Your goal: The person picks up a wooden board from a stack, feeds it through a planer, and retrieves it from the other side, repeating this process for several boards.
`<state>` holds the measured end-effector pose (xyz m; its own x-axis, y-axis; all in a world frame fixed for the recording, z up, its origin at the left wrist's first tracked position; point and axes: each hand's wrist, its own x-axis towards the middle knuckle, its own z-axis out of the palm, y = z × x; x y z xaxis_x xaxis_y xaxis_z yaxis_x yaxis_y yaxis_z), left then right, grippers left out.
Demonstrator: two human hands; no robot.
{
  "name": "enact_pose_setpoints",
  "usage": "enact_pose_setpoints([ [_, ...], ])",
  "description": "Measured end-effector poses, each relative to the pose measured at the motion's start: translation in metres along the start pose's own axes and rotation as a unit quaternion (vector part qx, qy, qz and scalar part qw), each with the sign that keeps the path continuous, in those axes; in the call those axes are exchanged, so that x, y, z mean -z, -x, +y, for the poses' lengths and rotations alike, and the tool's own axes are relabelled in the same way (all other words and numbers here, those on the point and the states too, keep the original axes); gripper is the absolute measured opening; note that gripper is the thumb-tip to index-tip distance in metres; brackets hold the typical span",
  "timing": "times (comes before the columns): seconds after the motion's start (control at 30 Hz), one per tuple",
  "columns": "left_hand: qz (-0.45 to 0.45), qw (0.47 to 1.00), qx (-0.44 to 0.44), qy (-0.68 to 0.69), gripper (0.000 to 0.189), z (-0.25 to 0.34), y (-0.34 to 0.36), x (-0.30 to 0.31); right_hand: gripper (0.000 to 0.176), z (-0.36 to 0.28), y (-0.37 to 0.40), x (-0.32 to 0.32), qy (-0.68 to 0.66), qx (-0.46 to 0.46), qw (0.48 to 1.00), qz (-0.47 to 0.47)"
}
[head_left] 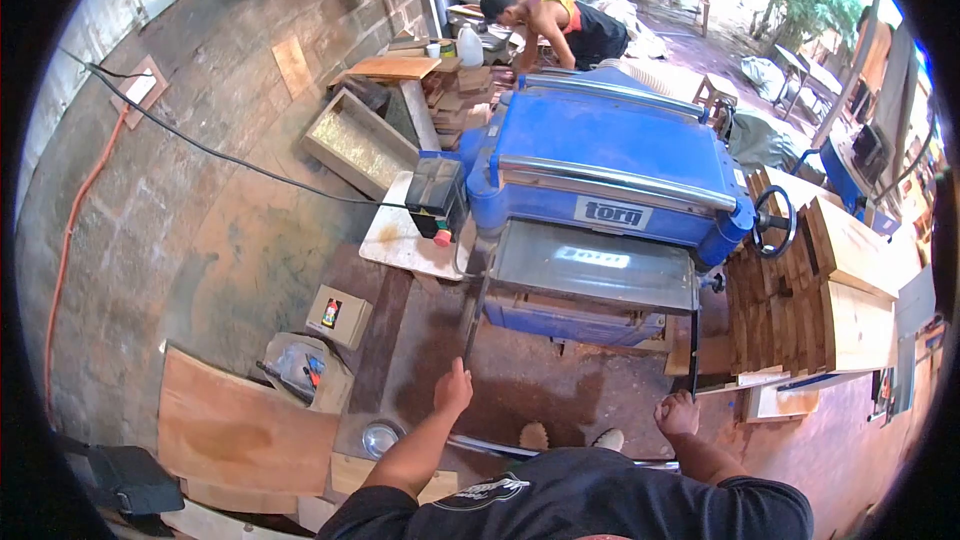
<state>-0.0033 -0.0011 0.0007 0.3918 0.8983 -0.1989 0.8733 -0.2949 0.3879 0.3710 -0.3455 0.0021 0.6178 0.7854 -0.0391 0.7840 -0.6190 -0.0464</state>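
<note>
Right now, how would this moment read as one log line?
left hand: on left bar; right hand: on right bar; blue machine: ahead; boards: stacked right

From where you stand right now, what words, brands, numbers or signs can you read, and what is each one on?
"torq": on the white plate on the front of the blue thickness planer.
Metal bed: a bright reflection of that plate, too smeared to read.
Black T-shirt: pale lettering, too blurred to read.
Cardboard box: a coloured label, too small to read.
I can make out no numbers.
</note>
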Motion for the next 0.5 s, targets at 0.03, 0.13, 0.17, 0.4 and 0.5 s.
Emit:
enact_pose_setpoints([
  [0.03, 0.010, 1.000, -0.007, 0.005, 0.037, -0.0009, -0.0004, -0.0012, 0.020, -0.0001, 0.0001, 0.0005, -0.002, 0.000, 1.000, -0.002],
  [0.13, 0.032, 0.999, -0.021, 0.013, 0.035, -0.0015, 0.0000, -0.0022, 0.020, -0.0010, -0.0002, 0.0015, 0.001, 0.001, 1.000, -0.005],
  [0.17, 0.043, 0.999, -0.028, 0.016, 0.035, -0.0014, 0.0002, -0.0023, 0.020, -0.0012, -0.0002, 0.0018, 0.006, 0.002, 1.000, -0.007],
  [0.4, 0.010, 0.999, -0.005, 0.031, 0.038, 0.0020, -0.0007, 0.0033, 0.023, -0.0005, -0.0006, 0.0025, 0.002, 0.001, 1.000, -0.019],
  [0.5, 0.018, 0.999, -0.011, 0.024, 0.039, 0.0026, -0.0008, 0.0035, 0.025, -0.0022, -0.0010, 0.0062, -0.003, -0.008, 0.999, -0.031],
])
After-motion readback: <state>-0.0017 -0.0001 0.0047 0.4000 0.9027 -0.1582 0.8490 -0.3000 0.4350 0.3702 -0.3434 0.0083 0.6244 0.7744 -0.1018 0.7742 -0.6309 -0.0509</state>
